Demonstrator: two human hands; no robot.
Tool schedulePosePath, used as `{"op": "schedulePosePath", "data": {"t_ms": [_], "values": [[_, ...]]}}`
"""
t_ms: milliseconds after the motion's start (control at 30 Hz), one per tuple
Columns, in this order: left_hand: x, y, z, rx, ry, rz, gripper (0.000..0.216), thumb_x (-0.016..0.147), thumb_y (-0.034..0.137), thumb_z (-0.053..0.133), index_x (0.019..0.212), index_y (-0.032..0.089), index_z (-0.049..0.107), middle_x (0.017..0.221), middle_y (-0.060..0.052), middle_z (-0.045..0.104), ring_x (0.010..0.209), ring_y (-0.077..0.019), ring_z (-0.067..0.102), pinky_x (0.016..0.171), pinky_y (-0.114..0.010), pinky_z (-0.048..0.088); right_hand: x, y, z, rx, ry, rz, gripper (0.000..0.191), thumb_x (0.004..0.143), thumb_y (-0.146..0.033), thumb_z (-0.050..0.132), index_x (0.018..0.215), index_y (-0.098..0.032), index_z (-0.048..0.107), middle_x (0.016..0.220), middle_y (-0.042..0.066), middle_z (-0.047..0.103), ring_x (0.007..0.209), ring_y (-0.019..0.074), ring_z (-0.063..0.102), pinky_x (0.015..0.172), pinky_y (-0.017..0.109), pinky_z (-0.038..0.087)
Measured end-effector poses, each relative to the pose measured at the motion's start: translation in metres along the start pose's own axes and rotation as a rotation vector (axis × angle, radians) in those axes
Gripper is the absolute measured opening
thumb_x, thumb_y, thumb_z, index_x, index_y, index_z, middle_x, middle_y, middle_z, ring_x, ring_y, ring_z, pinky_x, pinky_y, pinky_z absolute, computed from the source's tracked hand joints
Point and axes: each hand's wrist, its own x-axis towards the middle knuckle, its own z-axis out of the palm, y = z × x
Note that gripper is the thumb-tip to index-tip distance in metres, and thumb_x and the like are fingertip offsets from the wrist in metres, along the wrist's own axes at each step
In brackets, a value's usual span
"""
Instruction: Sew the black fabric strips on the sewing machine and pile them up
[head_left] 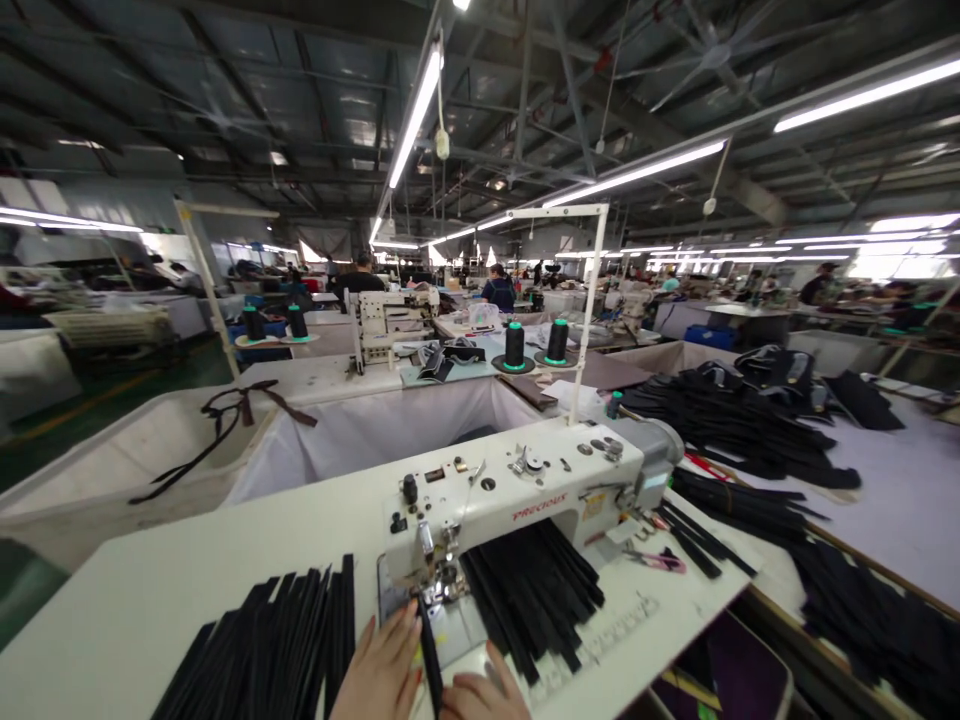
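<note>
A white sewing machine (525,480) stands on the white table (112,610) in front of me. A narrow black fabric strip (430,650) lies under its presser foot (433,580) and runs toward me. My left hand (382,672) lies flat, fingers stretched out, pressing on the left side of that strip. My right hand (480,692) rests on the strip's right side with fingers curled down on the plate. A fanned pile of black strips (262,650) lies left of my hands. Another pile of black strips (532,590) lies under the machine's arm.
White cloth bins (360,430) stand behind the table. Black thread cones (514,345) sit on a stand behind the machine. Heaps of black fabric (750,420) cover the table at right, with pink-handled snips (660,560) near the machine. Other people work at distant machines.
</note>
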Motion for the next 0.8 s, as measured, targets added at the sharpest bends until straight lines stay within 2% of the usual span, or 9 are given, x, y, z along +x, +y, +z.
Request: {"op": "schedulePosePath", "data": {"t_ms": [67,167,267,367,433,567,800], "values": [[0.006,0.007,-0.009,-0.027,-0.058,-0.056,0.046,0.088,0.016,0.053,0.133,0.022,0.061,0.141,-0.007,0.060,0.125,-0.0253,0.060,0.105,-0.044,0.050,0.002,0.001,0.002,0.024,0.056,-0.033,0.012,0.094,-0.032,0.062,0.086,-0.025,0.066,0.088,-0.003,0.073,0.082,0.0157,0.064,0.118,0.046,0.030],[0.014,0.012,-0.021,-0.089,-0.159,-0.134,0.046,0.089,0.016,0.053,0.135,0.019,0.058,0.143,-0.010,0.058,0.130,-0.0277,0.055,0.110,-0.052,0.044,0.011,0.001,-0.012,0.103,-0.024,0.027,0.010,0.094,-0.029,0.061,0.100,-0.022,0.066,0.101,0.001,0.073,0.094,0.0177,0.064,0.123,0.047,0.014],[0.022,0.013,-0.029,-0.129,-0.250,-0.187,0.046,0.089,0.017,0.054,0.136,0.015,0.057,0.143,-0.013,0.058,0.134,-0.0297,0.051,0.112,-0.056,0.040,0.023,0.002,-0.029,0.174,-0.097,0.084,0.016,0.094,-0.021,0.059,0.109,-0.020,0.065,0.106,0.003,0.072,0.103,0.0186,0.063,0.123,0.046,0.009],[0.027,0.013,-0.034,-0.143,-0.300,-0.210,0.046,0.089,0.018,0.054,0.135,0.012,0.057,0.141,-0.014,0.059,0.134,-0.0307,0.051,0.113,-0.058,0.039,0.031,0.004,-0.033,0.197,-0.120,0.103,0.019,0.093,-0.017,0.058,0.111,-0.019,0.065,0.107,0.004,0.072,0.106,0.0189,0.062,0.123,0.045,0.004],[0.028,0.013,-0.034,-0.153,-0.293,-0.214,0.045,0.089,0.018,0.053,0.134,0.013,0.057,0.140,-0.014,0.060,0.133,-0.0305,0.052,0.113,-0.058,0.038,0.035,0.007,-0.029,0.193,-0.138,0.101,0.020,0.092,-0.017,0.059,0.111,-0.019,0.066,0.106,0.004,0.072,0.105,0.0192,0.062,0.123,0.046,0.004],[0.029,0.011,-0.031,-0.171,-0.262,-0.214,0.045,0.089,0.018,0.052,0.134,0.013,0.056,0.137,-0.015,0.062,0.131,-0.0306,0.052,0.113,-0.057,0.037,0.042,0.013,-0.021,0.162,-0.203,0.095,0.021,0.092,-0.015,0.060,0.112,-0.020,0.066,0.105,0.004,0.072,0.103,0.0205,0.062,0.122,0.049,0.015],[0.030,0.008,-0.025,-0.166,-0.239,-0.231,0.040,0.092,0.021,0.050,0.130,0.013,0.059,0.133,-0.015,0.064,0.129,-0.0314,0.052,0.114,-0.057,0.034,0.061,0.019,-0.014,0.120,-0.216,0.129,0.020,0.093,-0.011,0.062,0.110,-0.019,0.066,0.107,0.005,0.071,0.105,0.0212,0.061,0.119,0.050,0.022]]}}
